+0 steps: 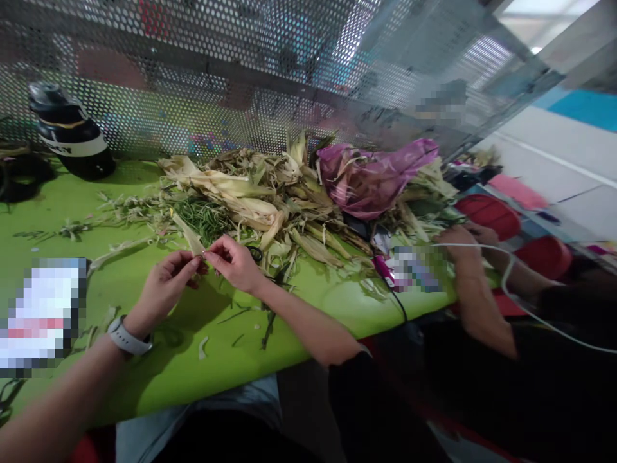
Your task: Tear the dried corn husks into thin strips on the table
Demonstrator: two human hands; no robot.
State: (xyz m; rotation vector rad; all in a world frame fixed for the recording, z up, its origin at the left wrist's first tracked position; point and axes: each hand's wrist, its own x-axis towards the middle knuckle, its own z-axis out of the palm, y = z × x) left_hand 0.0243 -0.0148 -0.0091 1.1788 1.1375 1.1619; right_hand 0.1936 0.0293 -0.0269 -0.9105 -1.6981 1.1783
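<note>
My left hand (168, 283), with a white watch on its wrist, and my right hand (234, 260) meet over the green table (159, 379). Both pinch a thin pale strip of corn husk (190, 239) between fingertips, the strip running up and left from my fingers. Just behind my hands lies a big heap of corn husks (260, 193) and green strands (202, 218). Black scissors (254, 253) lie partly hidden beside my right hand.
A pink plastic bag (371, 173) sits on the heap at right. Another person's forearm and hand (465, 270) rest at the table's right edge, near a white cable (506, 283). A dark shoe (72, 132) stands at back left before a perforated metal screen (241, 83). Husk scraps litter the table.
</note>
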